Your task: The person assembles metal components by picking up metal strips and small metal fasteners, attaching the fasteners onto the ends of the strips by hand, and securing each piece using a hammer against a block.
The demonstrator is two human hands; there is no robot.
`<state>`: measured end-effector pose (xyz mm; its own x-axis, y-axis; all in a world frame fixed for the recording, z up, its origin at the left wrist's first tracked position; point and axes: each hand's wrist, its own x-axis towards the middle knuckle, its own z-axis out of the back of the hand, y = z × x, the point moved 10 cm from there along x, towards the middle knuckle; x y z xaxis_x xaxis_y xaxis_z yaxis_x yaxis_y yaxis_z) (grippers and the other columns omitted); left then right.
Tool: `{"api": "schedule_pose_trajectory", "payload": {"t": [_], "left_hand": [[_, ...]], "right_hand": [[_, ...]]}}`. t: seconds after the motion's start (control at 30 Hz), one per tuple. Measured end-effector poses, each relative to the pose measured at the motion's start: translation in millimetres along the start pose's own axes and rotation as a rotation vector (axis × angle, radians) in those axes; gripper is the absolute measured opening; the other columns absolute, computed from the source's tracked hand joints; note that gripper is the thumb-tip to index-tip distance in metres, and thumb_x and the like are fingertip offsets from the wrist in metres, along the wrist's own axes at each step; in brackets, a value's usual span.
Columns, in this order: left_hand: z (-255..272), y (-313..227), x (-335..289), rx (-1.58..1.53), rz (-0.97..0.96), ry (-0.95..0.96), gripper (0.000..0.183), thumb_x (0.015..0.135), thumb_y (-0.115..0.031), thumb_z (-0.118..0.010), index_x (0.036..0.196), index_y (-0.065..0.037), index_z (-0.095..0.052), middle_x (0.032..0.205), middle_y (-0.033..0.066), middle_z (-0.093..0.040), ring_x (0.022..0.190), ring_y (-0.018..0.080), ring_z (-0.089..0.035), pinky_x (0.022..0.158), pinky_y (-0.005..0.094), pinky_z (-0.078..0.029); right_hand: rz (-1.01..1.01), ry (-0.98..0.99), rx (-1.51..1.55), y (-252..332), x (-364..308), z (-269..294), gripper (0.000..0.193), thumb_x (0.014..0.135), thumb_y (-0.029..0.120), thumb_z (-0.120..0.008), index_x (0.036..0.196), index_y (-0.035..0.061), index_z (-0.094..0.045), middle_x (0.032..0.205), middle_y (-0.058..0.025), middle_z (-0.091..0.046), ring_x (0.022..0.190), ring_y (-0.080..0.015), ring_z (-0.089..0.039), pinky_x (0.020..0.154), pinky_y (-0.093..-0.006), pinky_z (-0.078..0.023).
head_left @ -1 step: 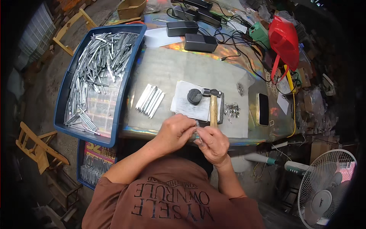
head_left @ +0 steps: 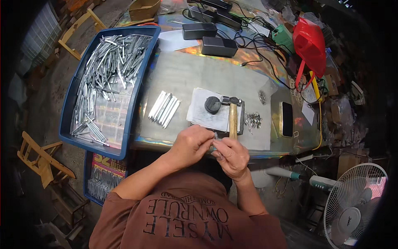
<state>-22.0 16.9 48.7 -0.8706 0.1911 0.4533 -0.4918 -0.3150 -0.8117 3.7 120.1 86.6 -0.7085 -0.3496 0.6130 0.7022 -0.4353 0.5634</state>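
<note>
1. Your left hand point(head_left: 191, 142) was closed, its thumb and fingertips pinching at a thin piece point(head_left: 215, 135), near the front edge of the table.
2. Your right hand point(head_left: 233, 157) was also closed, with its fingertips meeting the left ones at this same piece. Your fingers covered most of it, so I could not tell if it was one part or two.
3. I judged this piece to be in the middle of its handling, because it was not yet put down.
4. On the mat point(head_left: 195, 68), left of the paper point(head_left: 197, 111), a small group of strips point(head_left: 164, 108) lay side by side. Whether these were finished or only prepared, I could not tell.
5. Much seemed to be left: the tray point(head_left: 93, 149) held a big, untidy pile point(head_left: 103, 66) of strips, and loose small parts point(head_left: 253, 120) lay right of the hammer point(head_left: 233, 117).
6. The hammer rested out of your hands, close beside the black puck point(head_left: 212, 105), so no striking was happening.
</note>
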Motion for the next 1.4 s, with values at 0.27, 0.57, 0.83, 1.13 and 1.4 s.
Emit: {"api": "schedule_pose_trajectory", "payload": {"t": [0.27,0.57,0.83,1.13,1.4], "left_hand": [[3.2,-5.7,-8.7,0.056,-0.098,0.007,0.014,0.064,0.000,-0.064,0.076,-0.002,-0.057,0.068,0.0092,-0.055,0.062,0.0241,-0.053,0.054,0.0319,-0.043],[27.8,10.3,-20.2,0.147,-0.004,-0.066,0.012,0.065,-0.003,-0.065,0.075,-0.002,-0.058,0.067,0.0094,-0.055,0.062,0.0237,-0.053,0.054,0.0321,-0.042],[85.6,65.8,-33.9,0.597,0.184,-0.214,0.008,0.069,-0.006,-0.061,0.075,-0.002,-0.056,0.067,0.0124,-0.054,0.063,0.0289,-0.053,0.055,0.0367,-0.042],[74.0,84.4,-35.4,0.779,0.233,-0.150,0.007,0.071,-0.009,-0.059,0.071,-0.004,-0.053,0.064,0.0108,-0.053,0.062,0.0280,-0.053,0.055,0.0379,-0.043],[66.1,80.8,-31.6,0.823,0.210,-0.128,0.010,0.070,-0.010,-0.060,0.069,-0.006,-0.051,0.062,0.0093,-0.052,0.061,0.0263,-0.054,0.052,0.0376,-0.044]], "right_hand": [[-0.587,-0.177,0.411,-45.4,-26.8,-11.1,0.016,0.080,0.014,-0.057,0.084,-0.0015,-0.059,0.064,-0.0064,-0.056,0.051,-0.0104,-0.050,0.046,-0.0205,-0.040],[-0.665,-0.111,0.721,-45.5,-25.7,-27.9,0.033,0.087,0.022,-0.047,0.105,-0.0050,-0.051,0.071,-0.0056,-0.056,0.053,-0.0048,-0.044,0.049,-0.0169,-0.037],[-0.684,-0.144,0.700,-54.1,-40.7,-11.3,0.024,0.089,0.014,-0.042,0.100,-0.0048,-0.052,0.069,-0.0058,-0.052,0.052,-0.0053,-0.042,0.047,-0.0177,-0.035],[-0.708,-0.138,0.653,-54.5,-45.2,-11.6,0.022,0.088,0.012,-0.043,0.097,-0.0052,-0.054,0.066,-0.0065,-0.054,0.051,-0.0059,-0.043,0.047,-0.0178,-0.036],[-0.714,-0.093,0.583,-54.5,-44.0,-15.1,0.022,0.087,0.013,-0.045,0.096,-0.0047,-0.055,0.066,-0.0062,-0.055,0.050,-0.0055,-0.044,0.045,-0.0175,-0.036]]}}
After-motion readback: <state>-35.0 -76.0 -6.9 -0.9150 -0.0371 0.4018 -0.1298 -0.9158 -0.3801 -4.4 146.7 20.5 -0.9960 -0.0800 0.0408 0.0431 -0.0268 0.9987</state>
